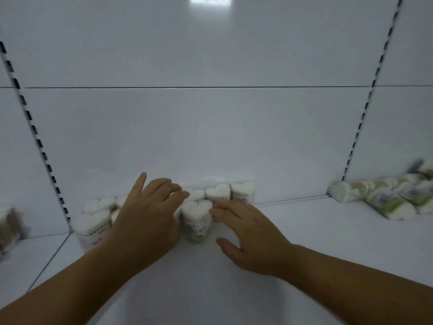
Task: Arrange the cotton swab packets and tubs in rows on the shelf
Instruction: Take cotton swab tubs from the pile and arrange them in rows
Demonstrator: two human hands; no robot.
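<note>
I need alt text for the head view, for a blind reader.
Fingertips of the right hand touch a heart-shaped tub of cotton swabs, standing before upright rows on a white shelf; the left hand rests over tubs beside it. A pile of tipped tubs lies far right.

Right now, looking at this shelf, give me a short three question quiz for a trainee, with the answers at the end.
1. True or false: the tubs in the pile at the right end of the shelf stand upright.
2. What shape is the top of the front tub between the hands? A round, B heart, C square.
3. Fill in: the fingertips of the ___ hand touch that tub on the side nearest the pile.
Key: 1 false, they lie on their sides. 2 B. 3 right: the right hand touches it; the left hand is on the tub's other side.
</note>
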